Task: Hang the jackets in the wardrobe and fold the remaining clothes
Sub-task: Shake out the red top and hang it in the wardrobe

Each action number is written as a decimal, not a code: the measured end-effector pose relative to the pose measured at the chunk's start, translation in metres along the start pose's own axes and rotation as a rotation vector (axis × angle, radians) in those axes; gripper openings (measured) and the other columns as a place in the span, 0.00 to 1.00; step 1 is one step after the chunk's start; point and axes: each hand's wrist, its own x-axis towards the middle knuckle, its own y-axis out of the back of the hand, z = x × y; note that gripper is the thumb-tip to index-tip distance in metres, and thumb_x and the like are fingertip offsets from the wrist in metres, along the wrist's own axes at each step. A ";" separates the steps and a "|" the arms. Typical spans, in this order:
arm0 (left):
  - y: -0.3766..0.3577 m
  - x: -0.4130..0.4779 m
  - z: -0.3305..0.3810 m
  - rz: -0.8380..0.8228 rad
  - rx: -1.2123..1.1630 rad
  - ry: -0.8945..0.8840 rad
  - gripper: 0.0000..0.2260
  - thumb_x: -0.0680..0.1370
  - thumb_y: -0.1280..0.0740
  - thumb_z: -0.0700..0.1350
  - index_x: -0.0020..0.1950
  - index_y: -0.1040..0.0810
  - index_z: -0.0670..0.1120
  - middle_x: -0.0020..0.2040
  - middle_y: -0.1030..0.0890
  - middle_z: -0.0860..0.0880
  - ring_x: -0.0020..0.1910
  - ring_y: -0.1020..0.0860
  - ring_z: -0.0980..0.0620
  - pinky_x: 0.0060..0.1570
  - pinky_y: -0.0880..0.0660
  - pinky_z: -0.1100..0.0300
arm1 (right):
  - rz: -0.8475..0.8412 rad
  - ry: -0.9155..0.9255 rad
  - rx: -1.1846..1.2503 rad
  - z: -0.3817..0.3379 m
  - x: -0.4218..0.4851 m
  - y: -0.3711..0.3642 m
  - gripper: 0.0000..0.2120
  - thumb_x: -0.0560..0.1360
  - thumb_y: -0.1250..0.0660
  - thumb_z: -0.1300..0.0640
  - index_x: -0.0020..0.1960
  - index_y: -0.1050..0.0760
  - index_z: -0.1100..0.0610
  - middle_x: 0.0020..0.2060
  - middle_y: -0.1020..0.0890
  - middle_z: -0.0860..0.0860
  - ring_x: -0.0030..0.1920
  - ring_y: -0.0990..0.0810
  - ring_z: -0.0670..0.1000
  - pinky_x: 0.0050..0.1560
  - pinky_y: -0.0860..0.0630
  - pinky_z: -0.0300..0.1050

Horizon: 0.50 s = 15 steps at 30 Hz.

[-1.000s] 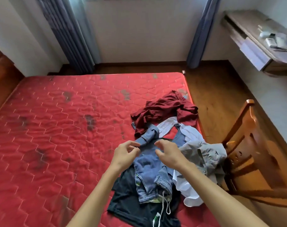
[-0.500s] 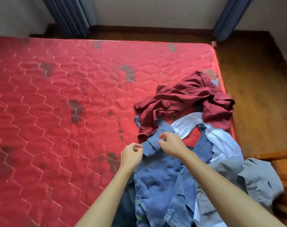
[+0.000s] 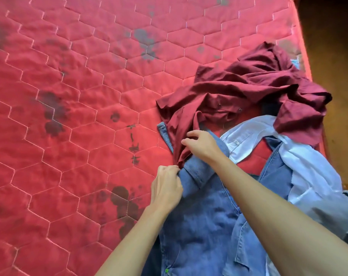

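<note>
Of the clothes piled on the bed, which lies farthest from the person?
The crumpled maroon shirt, at the far end of the pile; the denim jacket and pale blue shirt lie nearer.

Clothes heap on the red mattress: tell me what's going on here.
A person is sorting a heap on the red quilted mattress. The left hand grips the edge of a blue denim garment; the right hand pinches a fold of the dark red shirt lying over it. A pale blue collared shirt and a grey garment lie alongside, unfolded.
</note>
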 end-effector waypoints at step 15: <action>0.151 -0.152 0.047 -0.279 -0.900 0.181 0.09 0.71 0.37 0.45 0.33 0.19 0.47 0.36 0.19 0.43 0.35 0.23 0.50 0.39 0.28 0.57 | -0.035 -0.290 0.804 -0.073 -0.146 0.052 0.20 0.73 0.47 0.73 0.54 0.30 0.52 0.27 0.34 0.47 0.22 0.38 0.44 0.19 0.42 0.35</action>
